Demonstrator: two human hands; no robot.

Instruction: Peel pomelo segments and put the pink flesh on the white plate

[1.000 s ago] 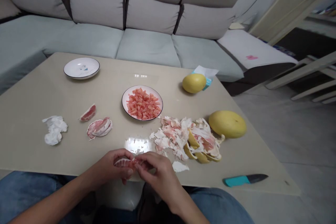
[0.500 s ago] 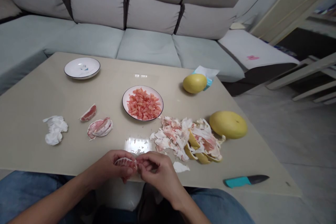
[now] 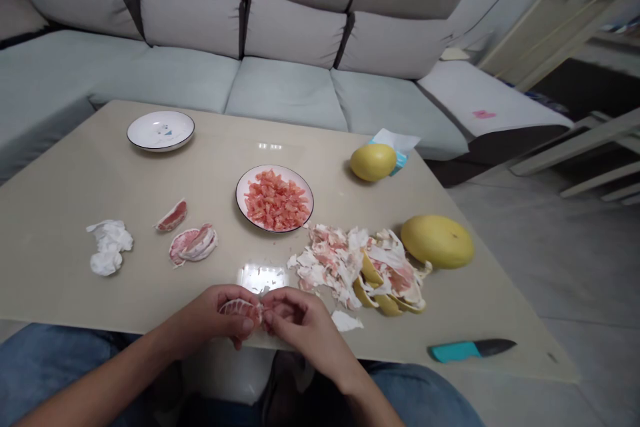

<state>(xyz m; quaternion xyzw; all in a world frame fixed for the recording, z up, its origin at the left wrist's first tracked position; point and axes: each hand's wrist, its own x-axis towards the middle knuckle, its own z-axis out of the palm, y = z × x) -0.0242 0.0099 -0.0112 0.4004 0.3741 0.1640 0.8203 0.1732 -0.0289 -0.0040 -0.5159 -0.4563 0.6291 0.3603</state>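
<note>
A pink pomelo segment [image 3: 241,308] with white membrane lines lies in my left hand [image 3: 227,320], whose fingers wrap round it at the table's front edge. My right hand [image 3: 300,323] pinches at the segment's right end, thumb and forefinger together; the bit between those fingertips is too small to make out. Beyond the hands, a dark-rimmed plate [image 3: 242,203] holds a heap of peeled pink pulp pieces [image 3: 276,201]. Several unpeeled pomelo segments [image 3: 194,243] lie to the left. Right of the plate spreads a pile of membrane and yellow rind [image 3: 345,263].
Whole yellow pomelos [image 3: 437,241] sit on the right side, one by a blue-and-white tissue pack [image 3: 400,147]. A teal-handled knife [image 3: 456,351] lies near the front right edge. Crumpled tissue [image 3: 110,245] and a white plate [image 3: 150,130] are on the left. A grey sofa [image 3: 285,90] stands behind.
The view has shifted slightly. My right hand's fingers have moved a little at the segment's end, while my left hand keeps its hold.
</note>
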